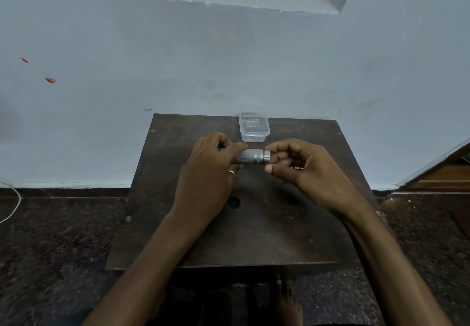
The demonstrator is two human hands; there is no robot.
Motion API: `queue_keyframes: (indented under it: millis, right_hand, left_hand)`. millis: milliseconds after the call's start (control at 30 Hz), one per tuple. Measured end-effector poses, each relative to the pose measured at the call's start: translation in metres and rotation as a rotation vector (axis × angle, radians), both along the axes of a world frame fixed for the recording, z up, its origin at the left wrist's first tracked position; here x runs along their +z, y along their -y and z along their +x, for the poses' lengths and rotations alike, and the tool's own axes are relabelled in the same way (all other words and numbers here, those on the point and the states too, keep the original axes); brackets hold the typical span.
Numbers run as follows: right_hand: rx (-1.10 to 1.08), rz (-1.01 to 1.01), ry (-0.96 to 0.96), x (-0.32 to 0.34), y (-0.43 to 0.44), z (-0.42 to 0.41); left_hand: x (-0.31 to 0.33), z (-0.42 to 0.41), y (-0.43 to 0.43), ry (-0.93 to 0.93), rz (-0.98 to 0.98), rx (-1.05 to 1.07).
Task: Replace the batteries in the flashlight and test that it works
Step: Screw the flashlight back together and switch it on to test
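A short silver flashlight [251, 156] with a knurled body lies sideways in the air just above a dark wooden table [254, 236]. My left hand [208, 170] grips its left part, fingers curled over the body, a ring on one finger. My right hand [300, 163] pinches the flashlight's right end cap between fingertips and thumb. The left end of the flashlight is hidden under my left hand. No loose batteries show.
A small clear plastic container [253, 126] stands at the table's far edge, just behind my hands. The table stands against a pale blue wall [229, 59] on a dark speckled floor [50, 236]. A white cord [15, 203] lies at the far left.
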State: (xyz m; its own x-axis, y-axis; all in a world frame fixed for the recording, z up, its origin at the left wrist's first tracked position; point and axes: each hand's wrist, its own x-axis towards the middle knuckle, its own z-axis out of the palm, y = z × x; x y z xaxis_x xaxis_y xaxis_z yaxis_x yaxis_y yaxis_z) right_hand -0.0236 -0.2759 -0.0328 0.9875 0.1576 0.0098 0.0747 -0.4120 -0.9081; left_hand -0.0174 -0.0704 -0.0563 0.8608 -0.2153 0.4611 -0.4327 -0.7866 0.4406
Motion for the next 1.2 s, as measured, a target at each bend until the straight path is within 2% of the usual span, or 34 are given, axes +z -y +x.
queue_keyframes:
  millis: [233,467,633,700,800,933,1200]
  right_hand:
    - [-0.059,-0.242,0.039,0.001,-0.009,-0.005]
    - [-0.112,-0.259,0.024,0.0,-0.011,-0.004]
    - [-0.009,-0.007,-0.002,0.0,-0.002,-0.001]
    - [-0.008,0.004,0.006,0.0,-0.002,-0.001]
    - [-0.023,-0.039,0.008,0.0,-0.005,-0.001]
    - [-0.051,-0.198,0.038,0.0,-0.007,-0.003]
    - [-0.163,-0.163,-0.138,0.006,-0.021,-0.004]
  left_hand:
    - [-0.002,-0.002,0.002,-0.004,0.0,-0.017]
    - [-0.001,-0.002,0.002,-0.01,-0.002,-0.009]
    - [-0.002,-0.001,0.0,-0.012,0.008,-0.001]
    - [-0.002,-0.001,0.0,-0.012,0.012,0.001]
    - [-0.002,-0.001,0.001,-0.007,0.003,-0.005]
    - [0.0,-0.003,0.003,0.0,-0.008,-0.003]
    - [-0.001,-0.003,0.003,-0.005,-0.007,-0.012]
